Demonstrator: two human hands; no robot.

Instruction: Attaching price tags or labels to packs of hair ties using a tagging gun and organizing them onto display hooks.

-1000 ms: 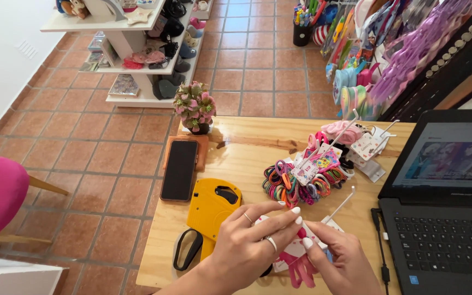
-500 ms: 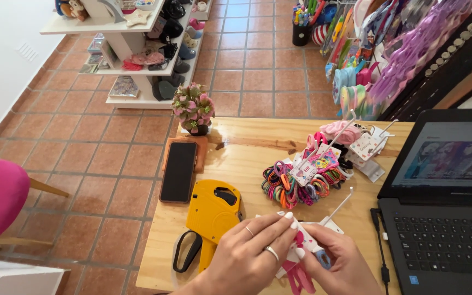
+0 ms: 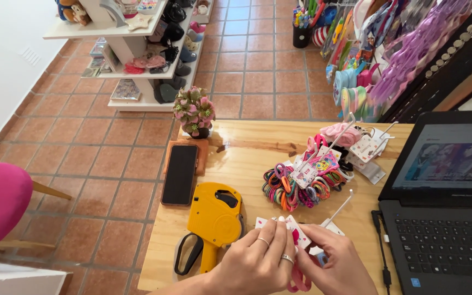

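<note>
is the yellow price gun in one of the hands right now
No, the yellow price gun lies on the wooden table beside the left hand, which with the right hand holds a small white card.

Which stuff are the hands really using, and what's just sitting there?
In use: left hand and right hand pinch a small white card with pink hair ties.

Lying about: yellow price-label gun, black phone, pile of colourful hair ties, laptop, flower pot.
</note>
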